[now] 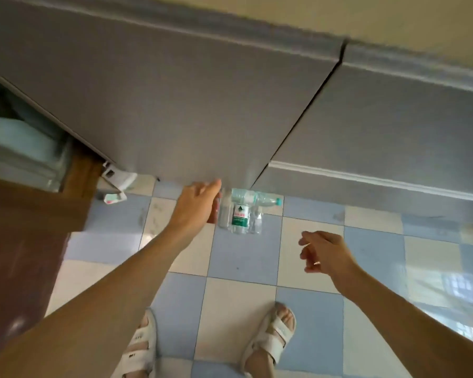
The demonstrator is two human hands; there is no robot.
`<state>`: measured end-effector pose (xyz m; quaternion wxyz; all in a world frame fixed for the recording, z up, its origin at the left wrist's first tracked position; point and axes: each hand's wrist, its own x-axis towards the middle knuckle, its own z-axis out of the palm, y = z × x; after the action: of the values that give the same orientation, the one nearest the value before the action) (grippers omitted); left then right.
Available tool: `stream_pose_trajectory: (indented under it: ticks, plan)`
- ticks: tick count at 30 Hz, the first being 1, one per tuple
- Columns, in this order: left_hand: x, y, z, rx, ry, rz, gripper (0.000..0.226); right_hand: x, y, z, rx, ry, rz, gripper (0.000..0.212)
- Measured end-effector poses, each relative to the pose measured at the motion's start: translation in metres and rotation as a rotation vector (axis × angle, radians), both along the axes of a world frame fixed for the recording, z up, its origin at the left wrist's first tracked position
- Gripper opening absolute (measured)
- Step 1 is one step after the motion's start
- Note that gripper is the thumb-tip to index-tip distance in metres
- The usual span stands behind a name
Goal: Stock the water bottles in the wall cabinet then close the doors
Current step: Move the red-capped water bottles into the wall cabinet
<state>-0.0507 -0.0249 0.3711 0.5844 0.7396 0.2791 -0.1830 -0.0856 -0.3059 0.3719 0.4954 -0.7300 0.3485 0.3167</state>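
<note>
From the head view, I am looking down past the grey wall cabinet to the checkered floor point(243, 257). My left hand point(197, 204) reaches up to the bottom edge of the cabinet door point(161, 105), which stands swung out toward me; its fingertips point(215, 184) touch that lower edge, lightly bent, hooking rather than clamping. Whether the thumb is behind the door I cannot tell. My right hand point(324, 252) hangs free over the tiles, fingers loosely curled, holding nothing.

The water bottles point(242, 211) are on the floor below the cabinet, just beside my left hand in the picture: a few clear ones standing together, one with a green label, and another lying across them with a blue-green cap. None is in the cabinet that I can see, so I judge the stocking not yet begun.

To do this well, I should swing the door fully clear with the left, then stoop and take a bottle by its middle.
</note>
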Motion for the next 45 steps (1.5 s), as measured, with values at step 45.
stream_pose_trajectory:
  ticks: [45]
  plan:
    - [-0.008,-0.067,-0.358,0.511,-0.408,-0.446,0.071,0.065,0.018,-0.332,-0.028,-0.400,0.164,0.026]
